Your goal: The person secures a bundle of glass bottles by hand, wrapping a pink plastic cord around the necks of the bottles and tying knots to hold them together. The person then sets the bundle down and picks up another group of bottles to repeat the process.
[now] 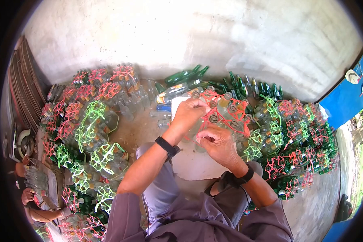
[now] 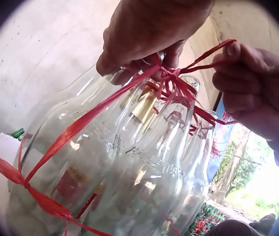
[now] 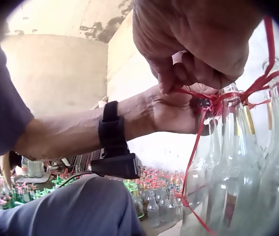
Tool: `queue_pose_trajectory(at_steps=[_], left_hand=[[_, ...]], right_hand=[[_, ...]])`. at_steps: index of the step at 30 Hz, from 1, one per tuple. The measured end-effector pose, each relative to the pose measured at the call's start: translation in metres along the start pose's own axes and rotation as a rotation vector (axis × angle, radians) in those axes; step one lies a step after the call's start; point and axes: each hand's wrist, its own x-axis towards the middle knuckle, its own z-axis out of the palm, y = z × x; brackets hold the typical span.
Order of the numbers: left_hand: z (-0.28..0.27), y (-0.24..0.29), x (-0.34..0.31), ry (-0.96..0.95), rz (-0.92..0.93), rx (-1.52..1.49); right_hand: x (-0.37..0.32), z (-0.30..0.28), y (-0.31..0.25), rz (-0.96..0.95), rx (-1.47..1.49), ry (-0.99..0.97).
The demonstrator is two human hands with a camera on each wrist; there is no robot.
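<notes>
A bundle of clear glass bottles (image 2: 95,167) stands upright before me, bound by red plastic string (image 2: 73,132) round the bodies and webbed between the necks. My left hand (image 1: 186,115) is over a neck on the near left side, its fingers curled down and pinching the string by a knot at that neck. Close in front of me, my right hand (image 1: 218,146) pinches a loose end of the string between thumb and curled forefinger. The strand runs from this pinch to the knot, as the right wrist view also shows. Part of the left fingertips is hidden behind the necks.
Under the bundle lies a white board (image 1: 195,165). Bottles tied with red and green string crowd the left (image 1: 97,153) and right sides (image 1: 286,149). Loose green bottles (image 1: 185,76) lie along the wall. At far left another person's hand (image 1: 28,195) is near clear bottles.
</notes>
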Motion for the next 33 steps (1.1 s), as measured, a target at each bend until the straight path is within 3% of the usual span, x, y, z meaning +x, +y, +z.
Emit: queue_pose_trajectory(at_steps=[10, 12, 13, 15, 16, 18, 22, 24, 28, 33], left_hand=[[-0.001, -0.002, -0.001, 0.014, 0.023, 0.085], [0.000, -0.001, -0.002, 0.026, 0.040, 0.075], [0.001, 0.000, -0.002, 0.027, 0.046, 0.082], [0.000, 0.001, -0.002, 0.028, 0.054, 0.092], [0.000, -0.001, -0.002, 0.025, 0.066, 0.075], [0.000, -0.004, -0.003, 0.020, 0.075, 0.056], [0.002, 0.001, -0.004, 0.053, 0.039, 0.047], [0.002, 0.003, -0.003, 0.064, 0.013, 0.038], [0.004, 0.000, -0.005, 0.064, 0.044, 0.055], [0.000, -0.002, -0.003, 0.042, 0.084, 0.083]], right_hand=[[-0.009, 0.016, 0.002, 0.161, 0.216, 0.044], [-0.010, 0.020, 0.008, 0.301, 0.495, 0.073], [-0.011, 0.020, 0.008, 0.300, 0.497, 0.072], [-0.013, 0.018, 0.006, 0.541, 0.677, 0.061], [-0.013, 0.019, 0.003, 0.540, 0.677, 0.060], [-0.013, 0.023, -0.006, 0.379, 0.394, 0.132], [-0.010, 0.033, -0.005, 0.203, 0.368, 0.135], [-0.013, 0.036, 0.000, 0.138, 0.221, 0.128], [-0.017, 0.035, -0.004, 0.096, 0.161, 0.179], [-0.024, 0.036, 0.005, 0.230, 0.262, 0.099]])
